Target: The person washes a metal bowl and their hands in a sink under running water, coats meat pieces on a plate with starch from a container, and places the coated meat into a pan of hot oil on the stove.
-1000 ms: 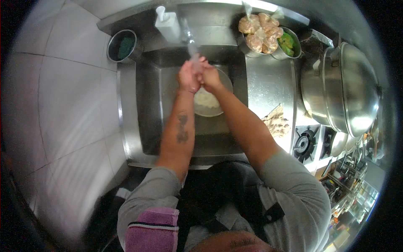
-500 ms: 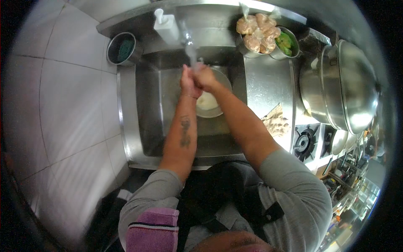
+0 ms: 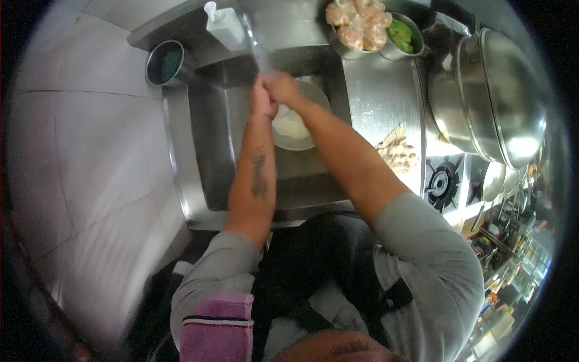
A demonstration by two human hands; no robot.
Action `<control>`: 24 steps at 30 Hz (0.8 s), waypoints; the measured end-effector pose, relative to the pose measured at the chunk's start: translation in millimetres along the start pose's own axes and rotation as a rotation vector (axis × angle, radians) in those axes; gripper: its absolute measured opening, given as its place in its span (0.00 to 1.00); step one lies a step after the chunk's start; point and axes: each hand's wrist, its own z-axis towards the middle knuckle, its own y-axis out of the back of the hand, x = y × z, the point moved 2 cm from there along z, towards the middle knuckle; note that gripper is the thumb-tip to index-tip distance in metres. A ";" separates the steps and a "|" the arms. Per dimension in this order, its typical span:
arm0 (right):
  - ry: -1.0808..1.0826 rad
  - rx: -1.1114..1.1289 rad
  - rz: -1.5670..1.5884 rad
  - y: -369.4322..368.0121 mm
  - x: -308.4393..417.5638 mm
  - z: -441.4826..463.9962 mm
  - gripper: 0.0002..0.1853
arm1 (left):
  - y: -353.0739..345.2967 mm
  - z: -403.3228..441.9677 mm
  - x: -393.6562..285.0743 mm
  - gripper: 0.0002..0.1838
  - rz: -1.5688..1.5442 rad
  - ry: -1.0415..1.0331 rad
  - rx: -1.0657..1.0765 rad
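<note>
Hands (image 3: 281, 89) clasped together; tap's (image 3: 249, 31) long axis slants down-right in view, toward them; round bowl (image 3: 317, 99) near.

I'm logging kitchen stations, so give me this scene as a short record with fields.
Place: metal sink
Left hand: against the right hand, near the tap
Right hand: touching the left hand; finer detail blurred
In sink: round bowl with whitish contents, partly hidden by the right arm
Behind sink: white pump bottle
Back left: metal container, something dark green inside
Back right: filled clear bags; green leaves
Farther right: burner; large metal pot
</note>
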 end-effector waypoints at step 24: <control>-0.423 -0.173 1.733 28.4 13.0 -47.5 0.11 | 2.3 18.5 -21.1 0.22 0.667 -0.076 0.057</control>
